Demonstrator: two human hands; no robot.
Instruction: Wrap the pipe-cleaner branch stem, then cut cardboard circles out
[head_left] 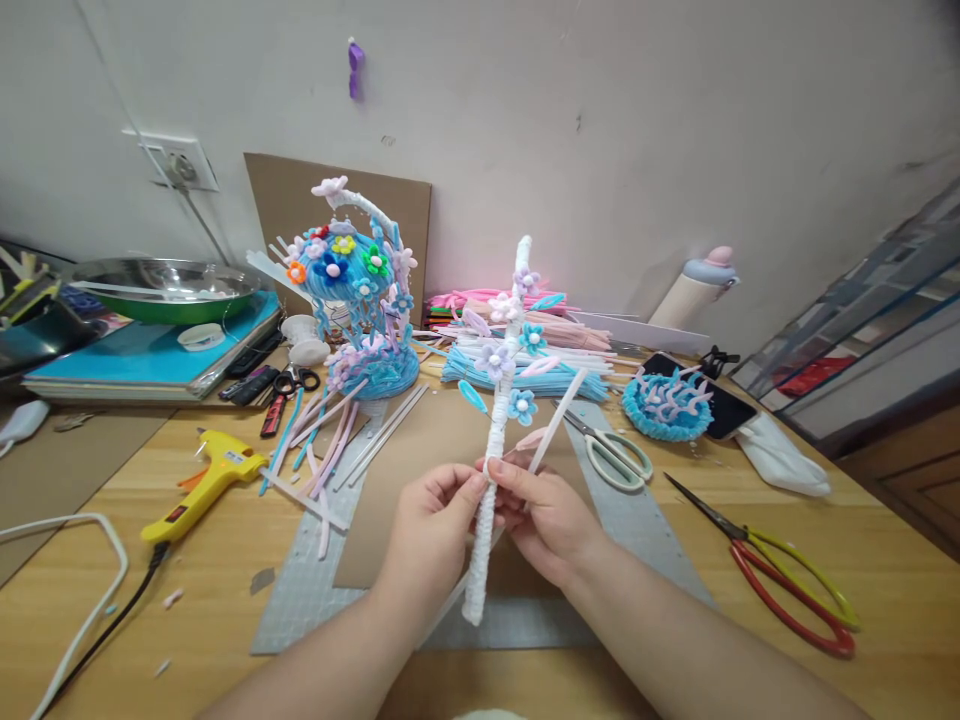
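Upright in front of me stands a white wrapped stem point(487, 530) with lilac, pink and blue pipe-cleaner flowers point(493, 360) and leaves on its upper half. My left hand point(439, 520) pinches it at mid-height between thumb and fingers. From the other side, my right hand point(544, 510) also grips the stem with its thumb and fingertips. A pale strip point(559, 420) slants up beside the right hand, and a pink leaf shape shows there; how the right fingers hold these is partly hidden. Below the hands lie a brown cardboard sheet point(390, 500) and a grey cutting mat point(300, 600).
A blue flowered pipe-cleaner piece point(345, 270) stands behind, left of bundled pipe cleaners point(525, 370). At left lie a yellow glue gun point(202, 490) and loose strips. Grey-handled scissors point(619, 460), red-yellow scissors point(795, 590) and a round blue piece point(666, 405) lie at right.
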